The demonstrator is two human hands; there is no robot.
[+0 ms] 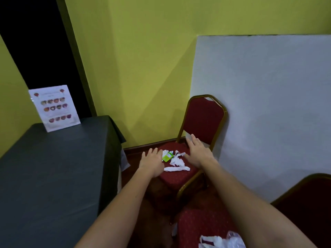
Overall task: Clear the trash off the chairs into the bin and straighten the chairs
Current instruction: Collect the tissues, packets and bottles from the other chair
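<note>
Both hands reach out flat over the red chair seat [176,178], fingers spread and holding nothing. The left hand [152,162] hovers at the seat's left edge, its fingertips just beside the green carton [167,157]. The right hand [198,153] is near the seat's back right corner, beside the crumpled white paper [177,161]. This trash lies in the middle of the seat, between the two hands. A second red chair [193,228] close by carries a plastic bag [221,241] on its seat. A black-covered table [53,167] stands to the left.
</note>
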